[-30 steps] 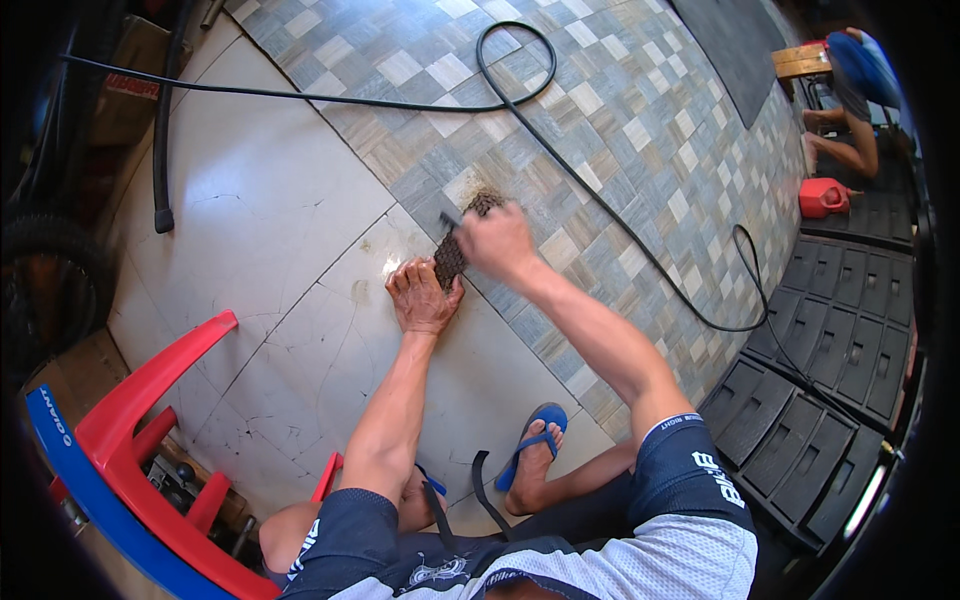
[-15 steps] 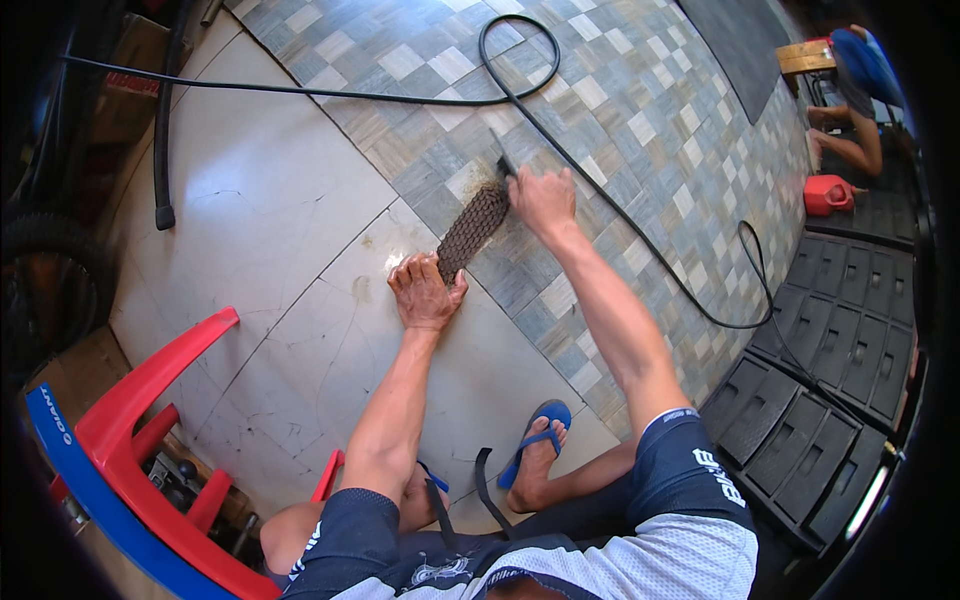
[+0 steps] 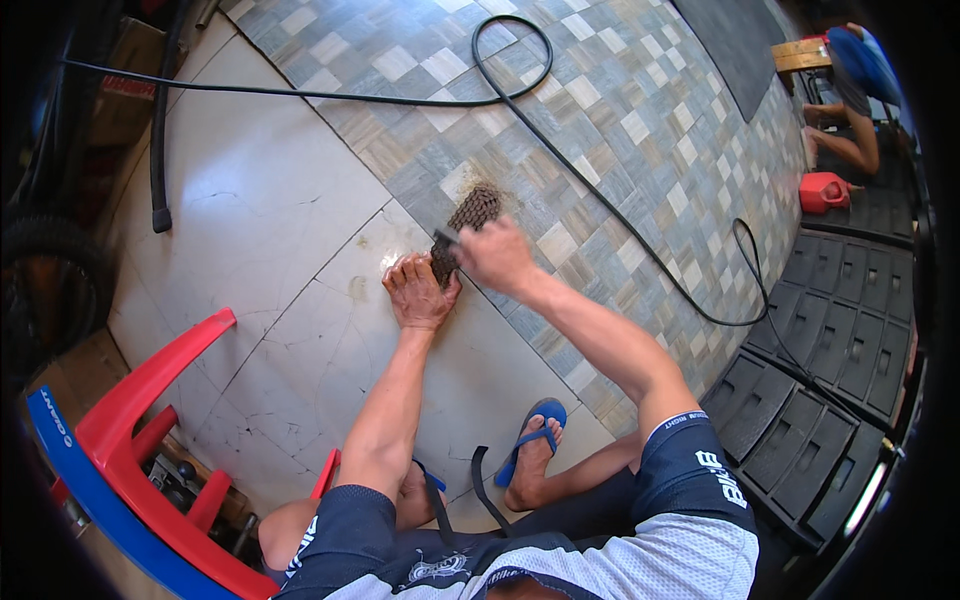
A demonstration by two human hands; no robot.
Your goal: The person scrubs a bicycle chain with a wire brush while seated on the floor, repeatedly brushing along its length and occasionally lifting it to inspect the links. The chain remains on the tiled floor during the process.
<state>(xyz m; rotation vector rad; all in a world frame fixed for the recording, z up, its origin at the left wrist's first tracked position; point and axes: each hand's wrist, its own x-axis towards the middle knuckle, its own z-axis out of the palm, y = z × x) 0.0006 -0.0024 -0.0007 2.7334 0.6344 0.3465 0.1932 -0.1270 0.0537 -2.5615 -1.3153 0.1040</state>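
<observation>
Head camera, looking down through a fisheye lens: a person crouches over a tiled floor [image 3: 250,240], both bare hands at work near the middle of the picture. Plain pale tiles cover the left part of the floor; a patterned part in grey, blue and beige squares [image 3: 620,130] covers the right, and its edge runs slantwise between them. A dark brown, knobbly strip [image 3: 477,208] lies flat across that edge, its far end on the patterned tiles, its near end by the left hand.

The left hand [image 3: 418,290] rests palm down at the strip's near end, fingers close together and thumb apart. The right hand [image 3: 497,257] is curled around a small tool [image 3: 444,238] with a dark end, over the strip's near half; motion blur hides the tool's exact shape and whether it touches.

A black cable [image 3: 350,97] loops over the floor beyond the hands. A red plastic frame [image 3: 107,440] stands at the floor's lower left, black drawers [image 3: 860,345] line its right edge, and near its upper right corner a red container [image 3: 824,192] sits beside another person [image 3: 858,150].
</observation>
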